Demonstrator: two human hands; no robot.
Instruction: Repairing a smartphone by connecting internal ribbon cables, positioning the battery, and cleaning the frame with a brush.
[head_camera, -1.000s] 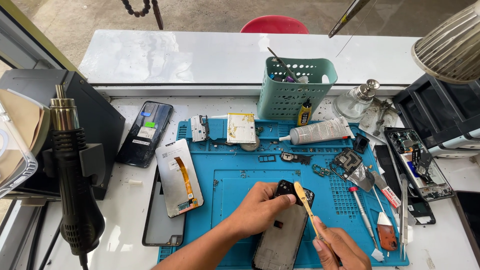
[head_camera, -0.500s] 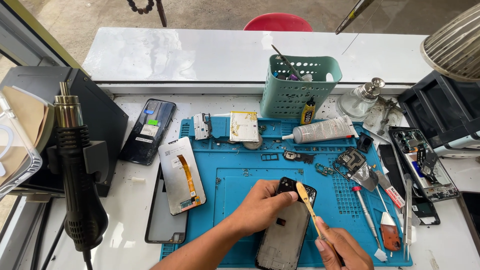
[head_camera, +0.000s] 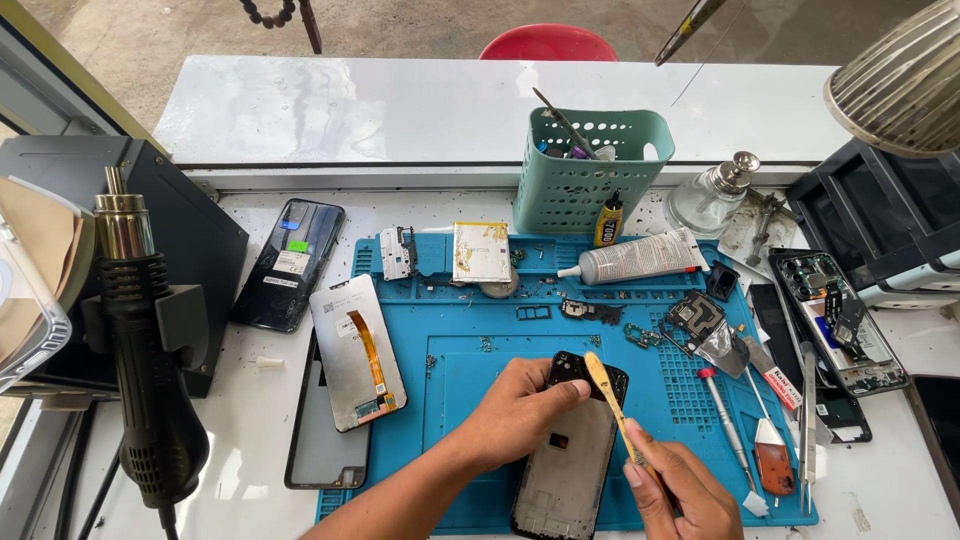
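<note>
Partly cut off at the bottom edge, a phone frame (head_camera: 572, 470) lies on the blue mat (head_camera: 470, 330); the left hand (head_camera: 520, 408) pinches its top corner. The right hand (head_camera: 678, 492) grips a yellow brush (head_camera: 612, 402), bristles just over that corner. Little has changed since the earlier frame.

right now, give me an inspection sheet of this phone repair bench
surface: blue repair mat on a white table, small screws scattered on it
job's things: opened phone frame; yellow brush, tip at the frame's top
clutter: glue tube, screen panel, dark phone, teal basket, screwdriver
grippers: left hand steadies the frame; right hand holds the brush
cables: dark leads at the left edge under the hot air gun
surroundings: red stool, concrete floor
</note>
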